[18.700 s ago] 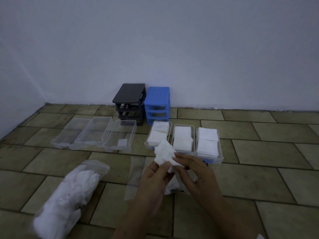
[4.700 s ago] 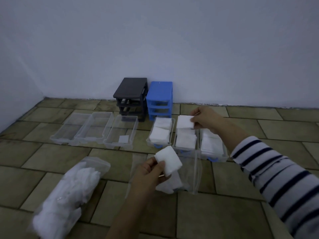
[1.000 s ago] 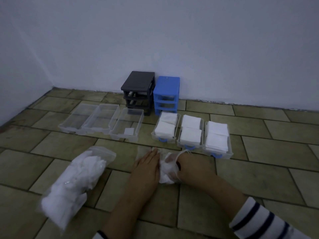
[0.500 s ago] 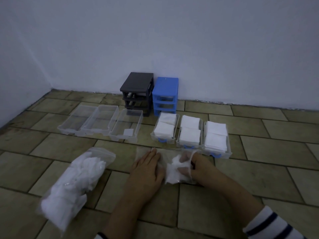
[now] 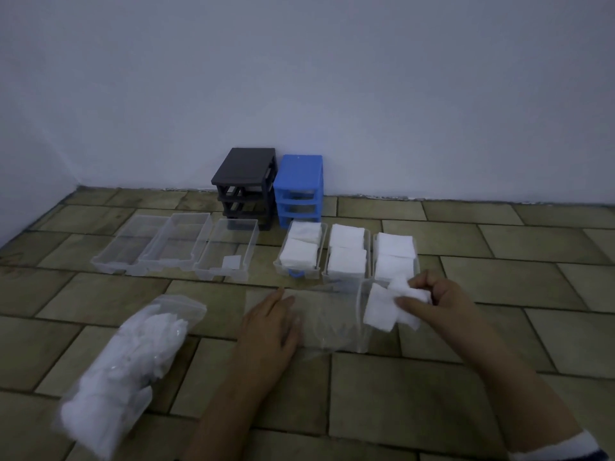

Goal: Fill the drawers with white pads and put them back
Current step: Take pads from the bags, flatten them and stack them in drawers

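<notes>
Olive-brown floor tiles (image 5: pixel 466 387) ran up to a plain pale wall, and the light was dim. At the lower left of the frame lay a full bag of pads (image 5: pixel 126 357), bulging and soft. Above it, at mid left, three empty clear drawers (image 5: pixel 176 246) sat side by side; the rightmost seemed to hold one small white square, though in that gloom I could not be sure. Behind them, near the centre against the wall, stood a black drawer frame (image 5: pixel 246 184) touching a blue drawer frame (image 5: pixel 299 188), both with open slots.

The left hand (image 5: pixel 269 324) lay flat with straight fingers on an emptied clear bag (image 5: pixel 332 321), pinning it to the tiles. Just beyond, three filled drawers (image 5: pixel 347 256) held white squares stacked to the rim. The right hand (image 5: pixel 439 304), at centre right, was curled round a small bunch of white pads (image 5: pixel 386 307) drawn clear of the bag's mouth.

Those pads looked feather-light, limp and compressible, apt to fan apart or shed a sheet; I judged a broad pinch across the stack's middle safest. The drawers, stiff thin plastic, would best be taken by their side walls.
</notes>
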